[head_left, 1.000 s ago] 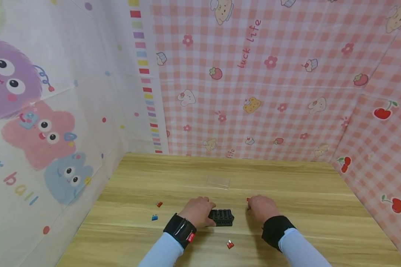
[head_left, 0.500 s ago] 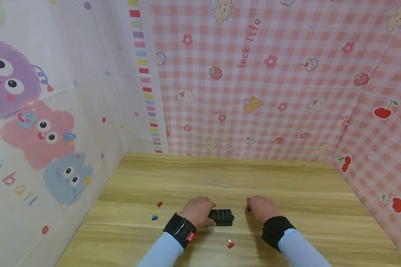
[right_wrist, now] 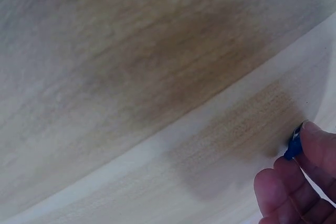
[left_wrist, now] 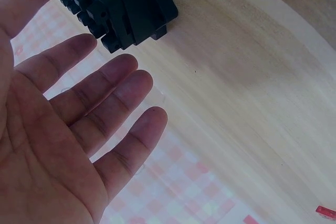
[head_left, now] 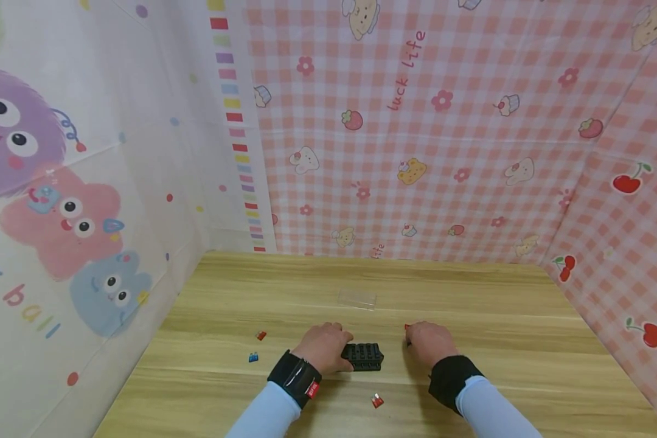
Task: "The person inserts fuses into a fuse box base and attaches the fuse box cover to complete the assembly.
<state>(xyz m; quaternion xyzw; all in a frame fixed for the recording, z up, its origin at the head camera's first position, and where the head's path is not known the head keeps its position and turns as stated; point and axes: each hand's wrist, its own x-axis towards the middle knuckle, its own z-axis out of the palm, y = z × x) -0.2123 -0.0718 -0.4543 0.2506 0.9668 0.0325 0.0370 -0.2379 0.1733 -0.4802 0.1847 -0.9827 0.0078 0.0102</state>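
In the head view, my left hand (head_left: 323, 348) holds the left end of a black fuse box (head_left: 365, 357), with thumb and forefinger on opposite sides. The left wrist view shows the fuse box (left_wrist: 123, 11) at the thumb and forefinger while the other fingers stretch out free. My right hand (head_left: 431, 342) is low over the table, right of the box. Its thumb and fingertips pinch a small blue blade fuse (right_wrist: 295, 142), seen in the right wrist view. A red fuse (head_left: 407, 327) peeks out beside those fingertips, mostly hidden by the hand.
Another red fuse (head_left: 377, 400) lies in front of the box. To the left are a red fuse (head_left: 260, 335) and a blue fuse (head_left: 253, 357). A clear plastic cover (head_left: 357, 299) lies behind the box. Patterned cloth walls (head_left: 416, 140) border the wooden table (head_left: 471, 292).
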